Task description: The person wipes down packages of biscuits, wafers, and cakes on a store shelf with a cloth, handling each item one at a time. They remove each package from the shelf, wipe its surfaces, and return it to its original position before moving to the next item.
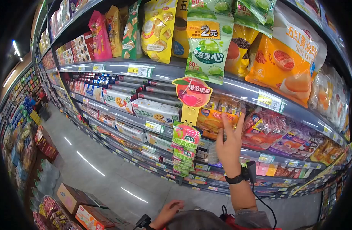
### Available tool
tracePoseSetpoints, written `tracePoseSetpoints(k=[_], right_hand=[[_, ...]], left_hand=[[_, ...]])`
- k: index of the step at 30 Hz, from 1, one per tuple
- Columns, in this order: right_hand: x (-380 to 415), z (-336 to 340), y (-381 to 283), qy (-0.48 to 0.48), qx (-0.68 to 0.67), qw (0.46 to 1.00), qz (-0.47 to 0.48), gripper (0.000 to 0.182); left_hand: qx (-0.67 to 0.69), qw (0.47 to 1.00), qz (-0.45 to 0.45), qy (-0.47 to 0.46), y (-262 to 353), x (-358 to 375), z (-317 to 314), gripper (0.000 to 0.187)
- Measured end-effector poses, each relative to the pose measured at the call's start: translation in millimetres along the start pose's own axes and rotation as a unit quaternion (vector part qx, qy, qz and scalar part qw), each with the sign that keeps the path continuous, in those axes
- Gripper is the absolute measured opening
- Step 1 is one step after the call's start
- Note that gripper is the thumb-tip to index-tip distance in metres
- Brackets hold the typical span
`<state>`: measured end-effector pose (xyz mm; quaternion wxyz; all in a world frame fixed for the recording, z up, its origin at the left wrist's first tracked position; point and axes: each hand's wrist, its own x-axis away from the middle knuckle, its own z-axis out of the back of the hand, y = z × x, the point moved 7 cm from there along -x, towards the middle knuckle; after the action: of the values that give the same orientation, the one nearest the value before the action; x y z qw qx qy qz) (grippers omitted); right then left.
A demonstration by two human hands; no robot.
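Nearest, at 7 o'clock from the right hand (229, 143), the left hand (171, 211) hangs low with its fingers loosely extended and nothing visible in it. The right hand is raised to the shelf (229, 90), index and middle fingers stretched apart in a V, gripping nothing. A black band (234, 179) circles its wrist, with a small black device (251, 170) beside it and a cable running down.

The orange bread packet (212, 117) sits on the shelf level just ahead, at 11 o'clock from the right hand. The fingertips overlap its right part in view; whether they touch it I cannot tell. It is a glossy packet, clear toward the top where golden-brown pieces show, with pale lettering on an orange band.

At 2 o'clock lie red packets (256, 132) in shiny wrap. At 9 o'clock hangs a strip of pink and green sachets (183, 151), under a fruit-shaped sign (192, 92). White biscuit boxes (156, 111) lie at 10 o'clock. On the level above, a green bag (206, 57) hangs near 12, and a large orange bag (279, 63) stands at 1. Far down the aisle, between 9 and 10, is another person (35, 101).
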<state>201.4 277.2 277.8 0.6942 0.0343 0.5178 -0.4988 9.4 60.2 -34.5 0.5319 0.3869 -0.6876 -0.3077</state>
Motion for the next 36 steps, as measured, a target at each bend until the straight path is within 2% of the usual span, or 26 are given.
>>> tracePoseSetpoints(k=[5, 9, 11, 14, 16, 17, 21, 23, 24, 26, 29, 31, 32, 34, 35, 36], right_hand=[[4.6, -6.7, -4.3, -0.021, -0.016, 1.0, -0.008, 0.053], [1.8, 19.2, -3.7, -0.012, -0.042, 0.998, 0.035, 0.052], [18.1, 34.2, -0.2, 0.023, -0.049, 0.996, 0.074, 0.051], [67.5, 41.4, 12.8, 0.006, -0.09, 0.995, 0.046, 0.049], [116.4, 18.2, 31.1, -0.088, -0.177, 0.979, -0.055, 0.046], [146.6, 1.8, 40.9, -0.13, -0.244, 0.952, -0.132, 0.044], [242.6, -52.1, 68.3, -0.263, -0.402, 0.787, -0.386, 0.046], [263.4, -63.8, 71.2, -0.28, -0.449, 0.743, -0.41, 0.051], [269.9, -67.9, 71.6, -0.289, -0.471, 0.72, -0.421, 0.054], [270.9, -69.5, 73.4, -0.3, -0.45, 0.751, -0.38, 0.058], [278.2, -76.7, 73.7, -0.303, -0.411, 0.797, -0.321, 0.062], [300.8, -88.6, 74.5, -0.339, -0.422, 0.747, -0.386, 0.062], [318.1, -97.4, 74.9, -0.371, -0.439, 0.673, -0.465, 0.061], [343.2, -116.2, 69.3, -0.438, -0.436, 0.555, -0.556, 0.058], [352.0, -128.4, 66.0, -0.476, -0.422, 0.517, -0.572, 0.056], [354.2, -138.3, 50.2, -0.49, -0.437, 0.489, -0.574, 0.054]], left_hand=[[0.0, 1.0, 0.021, 0.021, 3.8, 18.5, 9.0, 0.032], [-0.005, 1.0, 0.019, 0.003, 11.0, 3.4, -4.3, 0.031], [-0.023, 1.0, 0.013, 0.0, 16.7, -1.7, -13.1, 0.032], [-0.035, 0.999, 0.015, -0.033, 17.7, -9.5, -23.2, 0.037], [-0.039, 0.998, 0.035, -0.036, 15.1, -14.8, -25.7, 0.04], [-0.04, 0.997, 0.045, -0.038, 13.8, -17.2, -28.3, 0.042], [0.031, 0.999, 0.029, -0.014, 40.1, -14.0, -49.6, 0.048], [0.049, 0.997, 0.05, -0.016, 41.3, -17.4, -53.0, 0.052], [0.11, 0.99, 0.08, -0.037, 40.6, -17.9, -56.9, 0.051], [0.233, 0.96, 0.138, -0.077, 39.5, -15.9, -63.2, 0.049], [0.263, 0.959, 0.093, -0.047, 33.0, -24.3, -45.6, 0.042], [0.238, 0.969, 0.061, 0.022, 28.3, -22.8, -22.4, 0.041], [0.224, 0.972, 0.044, 0.057, 27.4, -22.0, -8.0, 0.041], [0.097, 0.99, 0.002, 0.105, 21.9, -19.2, 23.4, 0.043], [0.033, 0.991, -0.018, 0.131, 18.6, -16.8, 40.1, 0.044], [0.037, 0.99, -0.044, 0.132, 15.4, -14.2, 53.3, 0.045]])
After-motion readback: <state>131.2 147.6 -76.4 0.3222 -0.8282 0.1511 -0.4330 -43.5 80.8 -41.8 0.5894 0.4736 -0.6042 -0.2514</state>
